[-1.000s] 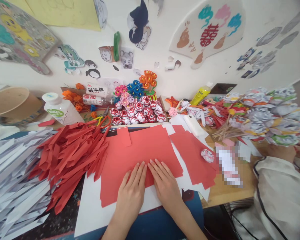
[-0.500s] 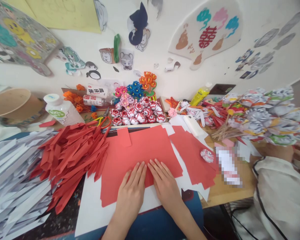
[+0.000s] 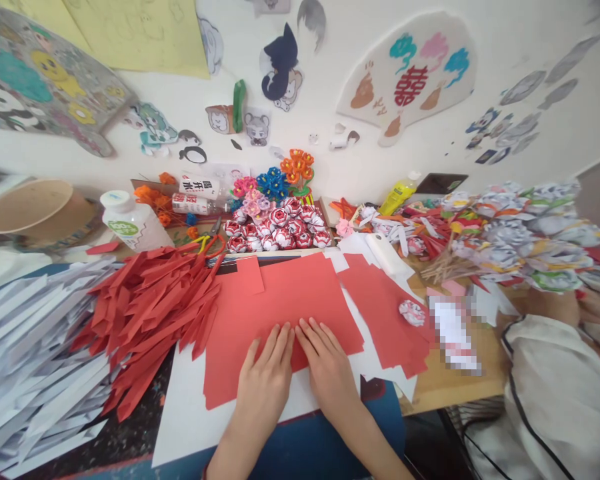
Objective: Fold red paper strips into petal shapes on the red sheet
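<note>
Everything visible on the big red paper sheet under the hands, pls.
The large red paper sheet looks matte, thin and roughly rectangular, with a slightly uneven top edge. It lies flat and slightly askew on white paper. A small red paper rectangle sits at its top left; folded red paper strips lap its left edge. The left hand and right hand rest flat on its lower middle, fingertips angled inward.

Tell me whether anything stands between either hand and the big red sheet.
Nothing visible does: the left hand and right hand lie palm-down directly on the red sheet. The small red piece sits near its far edge, away from the fingers.
</note>
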Demonstrator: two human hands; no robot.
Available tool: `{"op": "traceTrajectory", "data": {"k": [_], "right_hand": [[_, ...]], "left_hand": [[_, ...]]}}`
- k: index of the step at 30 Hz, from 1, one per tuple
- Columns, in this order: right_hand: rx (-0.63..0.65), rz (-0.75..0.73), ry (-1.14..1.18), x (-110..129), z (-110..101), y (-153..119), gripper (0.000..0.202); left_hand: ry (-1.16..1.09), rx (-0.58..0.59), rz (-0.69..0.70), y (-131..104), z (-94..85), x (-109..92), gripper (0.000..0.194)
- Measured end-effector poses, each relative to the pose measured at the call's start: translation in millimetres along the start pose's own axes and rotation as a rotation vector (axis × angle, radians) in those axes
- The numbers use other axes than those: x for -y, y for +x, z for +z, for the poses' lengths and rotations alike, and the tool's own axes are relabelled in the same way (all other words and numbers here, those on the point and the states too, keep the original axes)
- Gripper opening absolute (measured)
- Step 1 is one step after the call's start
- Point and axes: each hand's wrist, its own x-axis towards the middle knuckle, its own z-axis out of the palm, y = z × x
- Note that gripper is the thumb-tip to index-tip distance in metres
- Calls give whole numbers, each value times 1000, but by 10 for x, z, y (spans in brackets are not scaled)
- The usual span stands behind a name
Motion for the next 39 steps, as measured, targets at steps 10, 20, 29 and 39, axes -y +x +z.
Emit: {"op": "traceTrajectory", "data": {"k": [10,20,29,39], "right_hand": [[-63,76,-120,130,109,115,36],[-71,107,-67,138,143,47,45],[-13,123,39,134,51,2,66],[49,181,-15,211,-8,114,55]], "left_hand": [[159,39,-83,159,-216,-62,37],[148,8,-267,-18,-342,60,34],[111,-32,-168,-97,-319,80,43],[26,-49,-134,-30,-218,-8,40]]}}
